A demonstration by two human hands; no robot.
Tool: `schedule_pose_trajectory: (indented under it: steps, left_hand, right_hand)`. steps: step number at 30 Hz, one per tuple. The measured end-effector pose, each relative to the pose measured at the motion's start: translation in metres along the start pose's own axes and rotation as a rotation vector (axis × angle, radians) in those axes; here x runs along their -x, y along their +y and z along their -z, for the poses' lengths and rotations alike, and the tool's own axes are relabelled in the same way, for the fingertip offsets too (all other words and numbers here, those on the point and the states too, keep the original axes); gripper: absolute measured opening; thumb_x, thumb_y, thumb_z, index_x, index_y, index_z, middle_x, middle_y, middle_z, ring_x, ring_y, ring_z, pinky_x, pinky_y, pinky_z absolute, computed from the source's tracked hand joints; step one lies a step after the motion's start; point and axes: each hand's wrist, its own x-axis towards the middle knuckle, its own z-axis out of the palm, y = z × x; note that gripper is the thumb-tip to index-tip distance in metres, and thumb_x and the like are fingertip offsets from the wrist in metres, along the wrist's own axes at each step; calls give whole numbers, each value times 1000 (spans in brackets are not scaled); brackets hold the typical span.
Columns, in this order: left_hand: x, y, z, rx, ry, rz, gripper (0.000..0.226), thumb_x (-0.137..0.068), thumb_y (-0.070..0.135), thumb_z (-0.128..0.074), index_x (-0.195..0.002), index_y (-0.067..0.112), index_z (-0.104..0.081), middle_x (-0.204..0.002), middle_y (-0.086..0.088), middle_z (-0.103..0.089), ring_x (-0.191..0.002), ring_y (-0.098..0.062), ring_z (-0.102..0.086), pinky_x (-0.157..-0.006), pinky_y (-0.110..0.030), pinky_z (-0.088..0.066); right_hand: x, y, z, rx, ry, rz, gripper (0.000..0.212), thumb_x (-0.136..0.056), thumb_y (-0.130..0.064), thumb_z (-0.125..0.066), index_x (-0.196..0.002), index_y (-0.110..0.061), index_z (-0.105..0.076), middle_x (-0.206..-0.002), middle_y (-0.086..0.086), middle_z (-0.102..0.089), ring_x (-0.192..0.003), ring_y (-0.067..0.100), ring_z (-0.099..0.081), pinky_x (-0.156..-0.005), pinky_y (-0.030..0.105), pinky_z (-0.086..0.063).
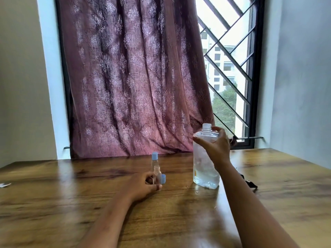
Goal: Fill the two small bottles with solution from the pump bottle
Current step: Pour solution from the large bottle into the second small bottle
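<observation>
The large clear bottle stands upright on the wooden table, its threaded neck open with no pump on it, clear liquid inside. My right hand grips it round the shoulder. An uncapped small clear bottle stands at centre, and my left hand holds its lower part with curled fingers. Its light blue cap lies just to its right. A second small bottle with a blue cap on stands directly behind.
A dark object, partly hidden by my right forearm, lies on the table at right. A scrap of white paper sits at the left edge. A maroon curtain and a barred window stand behind the table.
</observation>
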Motion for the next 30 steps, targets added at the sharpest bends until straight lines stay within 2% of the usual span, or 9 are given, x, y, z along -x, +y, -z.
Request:
schedule_pose_trajectory:
  steps: [2,7,10,14,16,19,22,26,30]
  left_hand:
    - [1,1,1,-17,5,-1,43,-55,61,-64,-89,35,-66,-84,14,-68,-82,-5,-63,-82,-32,-52]
    - [6,5,3,-35,12,-7,55,-54,65,-61,-106,47,-60,-92,16,-68,-87,-5,-63,-87,-35,-52]
    - [10,9,5,-44,27,-17,60,-65,56,-68,-122,47,-51,-100,14,-67,-91,-7,-63,-89,-34,-51]
    - [13,12,7,2,60,-25,63,-71,41,-74,-127,42,-46,-101,15,-67,-89,-5,-64,-88,-34,-52]
    - [14,13,8,0,65,-30,62,-72,39,-74,-127,42,-45,-105,15,-65,-91,-4,-63,-89,-32,-51]
    - [15,15,8,8,61,-48,56,-72,36,-73,-122,42,-50,-95,14,-65,-85,-6,-63,-85,-31,-52]
    - [14,15,8,15,62,-46,49,-70,35,-73,-114,44,-53,-85,13,-65,-79,-8,-63,-81,-33,-53]
    - [13,11,8,24,66,-59,39,-65,38,-72,-101,43,-56,-84,10,-66,-79,-12,-64,-81,-39,-54]
    - [12,10,9,17,77,-65,36,-64,39,-71,-97,45,-57,-87,8,-68,-84,-13,-65,-83,-42,-53]
  right_hand:
    - [0,0,-2,7,-40,29,68,-54,-43,-88,-109,-28,-51,-115,5,-58,-109,23,-53,-91,40,-47]
    - [7,-9,-6,123,-81,146,72,-55,-35,-89,-118,-20,-58,-109,0,-46,-102,16,-47,-90,28,-38]
    - [17,-20,-16,236,-142,278,73,-56,-36,-88,-121,-21,-60,-109,3,-47,-100,20,-50,-91,34,-44]
    - [32,-27,-30,392,-274,436,67,-60,-37,-82,-121,-24,-57,-119,1,-53,-106,27,-51,-86,44,-50]
    - [39,-29,-34,496,-313,512,64,-63,-36,-78,-121,-24,-54,-121,-1,-54,-107,27,-51,-83,43,-51]
    - [45,-29,-39,611,-333,601,59,-65,-34,-73,-119,-24,-51,-117,-3,-57,-102,28,-56,-76,43,-52]
    - [49,-26,-45,671,-354,639,56,-65,-35,-71,-116,-27,-50,-112,-5,-58,-98,26,-58,-72,41,-53]
    - [55,-23,-52,722,-355,701,50,-66,-40,-67,-113,-28,-52,-105,-6,-60,-95,24,-58,-66,40,-53]
    - [61,-20,-57,752,-326,762,47,-71,-48,-39,-114,-33,-53,-103,-9,-62,-91,24,-60,-62,40,-53]
